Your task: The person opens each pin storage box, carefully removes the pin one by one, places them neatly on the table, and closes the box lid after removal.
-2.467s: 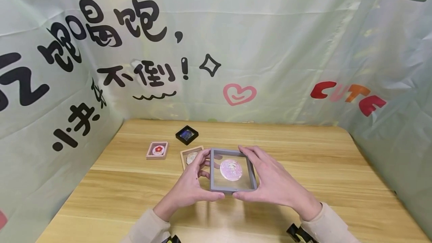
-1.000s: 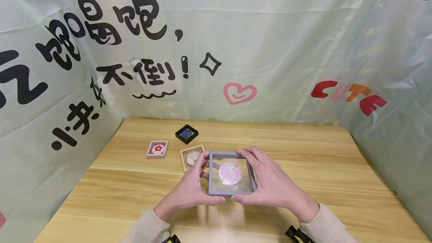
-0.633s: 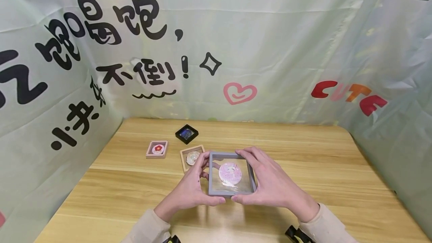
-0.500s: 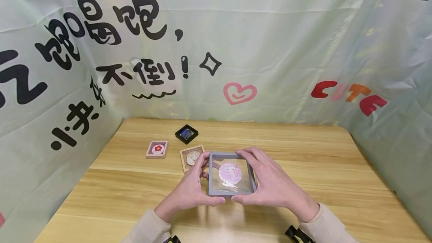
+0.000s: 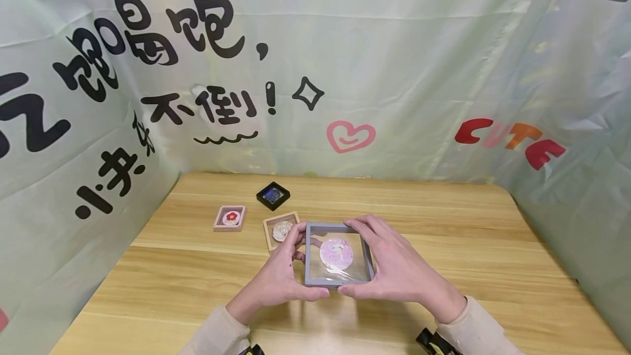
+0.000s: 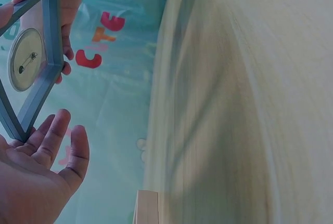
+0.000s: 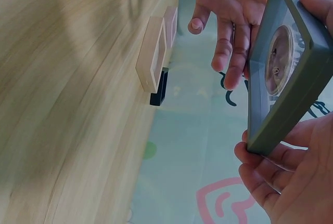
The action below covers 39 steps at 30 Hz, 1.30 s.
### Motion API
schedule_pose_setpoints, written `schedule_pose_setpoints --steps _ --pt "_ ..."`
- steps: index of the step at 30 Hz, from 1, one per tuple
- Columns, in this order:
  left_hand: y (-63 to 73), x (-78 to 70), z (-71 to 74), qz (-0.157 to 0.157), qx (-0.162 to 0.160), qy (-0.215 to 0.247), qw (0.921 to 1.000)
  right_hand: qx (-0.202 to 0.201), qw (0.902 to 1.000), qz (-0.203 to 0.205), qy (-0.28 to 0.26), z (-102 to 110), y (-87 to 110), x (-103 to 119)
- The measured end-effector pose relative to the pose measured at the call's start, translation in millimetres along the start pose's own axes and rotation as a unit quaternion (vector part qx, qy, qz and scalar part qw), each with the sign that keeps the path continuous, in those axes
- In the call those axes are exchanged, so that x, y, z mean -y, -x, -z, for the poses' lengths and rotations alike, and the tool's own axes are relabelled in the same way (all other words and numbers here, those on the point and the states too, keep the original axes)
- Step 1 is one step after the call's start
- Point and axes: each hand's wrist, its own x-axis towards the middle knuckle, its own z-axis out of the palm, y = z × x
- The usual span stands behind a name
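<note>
Both hands hold a square grey display frame (image 5: 340, 282) above the table, its clear film facing the head camera. A round pink button badge (image 5: 337, 255) sits suspended in the middle of the film. In the left wrist view the safety-pin back of the badge (image 6: 26, 60) shows. My left hand (image 5: 278, 275) grips the left side, its thumb along the near edge and fingers behind. On the right side my right hand (image 5: 399, 267) grips, thumb below and fingers over the far corner. Some left fingertips are hidden behind the frame.
Behind the left hand lies a light wooden-coloured frame (image 5: 270, 241) with a pale badge, partly covered. A pink frame (image 5: 228, 229) with a red-flower badge and a black frame (image 5: 273, 207) stand farther left. Printed cloth (image 5: 404, 70) walls surround the wooden table (image 5: 443, 223).
Since the earliest frame, the grey frame has come slightly lower and tilted more toward the head camera. Over the last second the hands and frame have stayed almost still.
</note>
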Motion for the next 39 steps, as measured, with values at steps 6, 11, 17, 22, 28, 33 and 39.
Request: schedule_pose_setpoints --steps 6,11,17,22,28,33,39 --pt "0.0 1.2 0.0 0.002 0.0 0.002 1.0 0.0 1.0 0.002 0.001 -0.3 -0.4 -0.2" --pt "0.2 1.0 0.1 0.001 0.001 0.003 1.0 0.002 1.0 0.002 0.003 -0.8 -0.8 -0.3" --pt "0.2 2.7 0.3 0.01 0.0 0.005 0.9999 0.005 1.0 -0.001 0.003 -1.2 -1.5 -0.6" --pt "0.5 2.7 0.2 0.017 0.0 0.007 0.9998 0.006 1.0 0.001 0.002 -1.3 -2.4 -0.6" --pt "0.9 3.4 0.2 0.016 -0.002 0.012 0.9998 0.006 1.0 0.005 0.003 -1.4 -2.9 -0.6" --pt "1.1 4.1 -0.1 0.017 -0.003 0.01 0.9998 0.004 0.9999 0.009 0.005 -1.9 -3.0 -0.8" --pt "1.7 4.3 -0.3 0.012 -0.006 0.009 0.9999 0.008 1.0 0.004 0.002 -2.1 -3.3 -1.4"
